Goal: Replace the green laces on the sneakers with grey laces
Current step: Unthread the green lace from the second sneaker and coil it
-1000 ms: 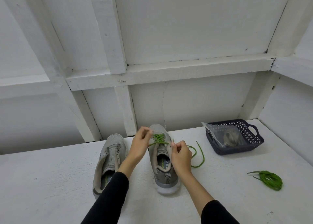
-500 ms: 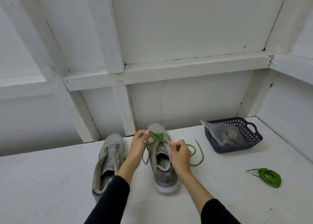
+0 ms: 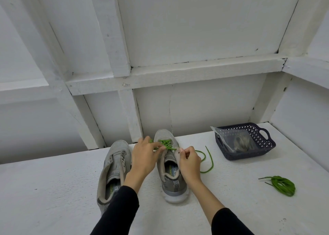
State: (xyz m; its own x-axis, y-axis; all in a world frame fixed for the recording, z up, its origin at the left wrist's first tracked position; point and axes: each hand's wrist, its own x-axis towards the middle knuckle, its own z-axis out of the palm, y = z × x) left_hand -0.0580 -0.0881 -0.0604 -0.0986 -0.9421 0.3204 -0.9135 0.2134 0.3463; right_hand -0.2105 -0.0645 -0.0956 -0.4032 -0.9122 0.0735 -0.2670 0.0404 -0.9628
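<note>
Bright, even, diffuse light; source not visible. Shadows soft and faint: thin one under dark blue perforated plastic basket [image 3: 256, 146], weak one beside grey mesh sneaker with green lace [image 3: 171, 165]. No glare on matte white painted shelf surface [image 3: 53, 190]. Wide-angle distortion: white wooden beams [image 3: 117, 30] splay toward edges. Slight blur on fingers; focus otherwise adequate.

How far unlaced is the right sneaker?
Partly: the right sneaker keeps green lace crossed near the toe; its upper eyelets look bare.
</note>
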